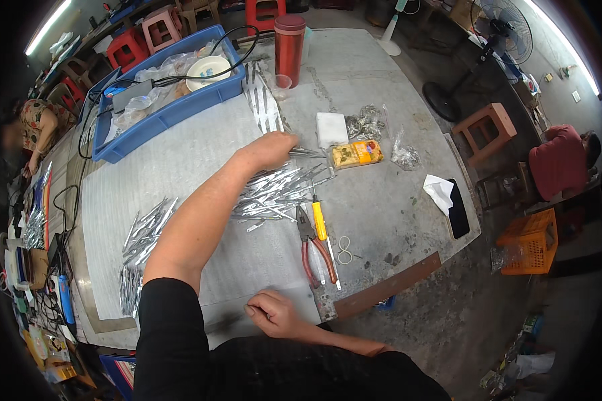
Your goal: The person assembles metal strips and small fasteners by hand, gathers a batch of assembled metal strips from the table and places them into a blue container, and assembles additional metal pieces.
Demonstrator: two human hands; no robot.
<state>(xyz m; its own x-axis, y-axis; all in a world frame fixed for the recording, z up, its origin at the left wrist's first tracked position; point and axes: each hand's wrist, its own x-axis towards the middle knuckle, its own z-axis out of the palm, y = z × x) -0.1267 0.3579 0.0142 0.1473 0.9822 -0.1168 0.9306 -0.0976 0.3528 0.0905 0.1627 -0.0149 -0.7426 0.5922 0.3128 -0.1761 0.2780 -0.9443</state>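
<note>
My left hand (pixel 273 150) reaches across the table, its fingers closed on a few slender silver metal pieces (pixel 306 153) that stick out to the right. Below it lies a loose pile of similar metal strips (pixel 274 194). More of them form a heap (pixel 147 230) left of my forearm, and flat strips (pixel 263 100) lie beyond the hand. Close to the table's near edge, my right hand (pixel 276 314) rests with curled fingers and nothing visible in them. Pliers with red handles (pixel 307 244) and a yellow-handled screwdriver (pixel 319 219) lie right of the pile.
A blue crate (pixel 167 107) with bags, a bowl and a cable stands far left. A red tumbler (pixel 289 53), a yellow food pack (pixel 356 154), small plastic bags (pixel 405 155) and a phone (pixel 458 210) under tissue occupy the table. Two people sit nearby, left and right.
</note>
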